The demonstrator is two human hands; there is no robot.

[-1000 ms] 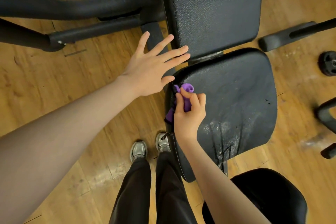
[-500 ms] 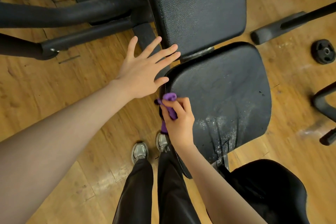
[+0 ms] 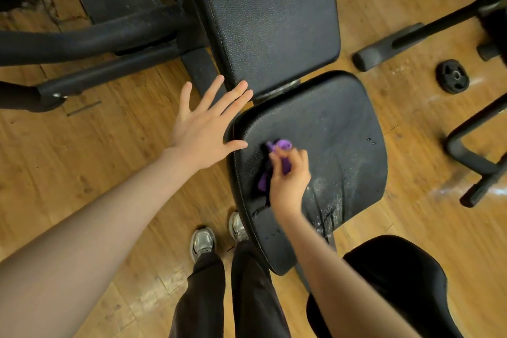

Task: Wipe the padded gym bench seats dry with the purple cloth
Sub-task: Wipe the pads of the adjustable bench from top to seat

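Purple cloth [image 3: 282,145] is bunched in the right hand [image 3: 288,178], fingers curled around it, on the seat pad [image 3: 343,140]'s left part. Left hand [image 3: 205,129] is spread flat beside the pad's edge, maybe touching it.

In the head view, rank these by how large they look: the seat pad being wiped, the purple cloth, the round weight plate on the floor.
1. seat pad, by far the largest.
2. and 3. weight plate and purple cloth: unsure, since the right hand gripping the cloth hides much of it.
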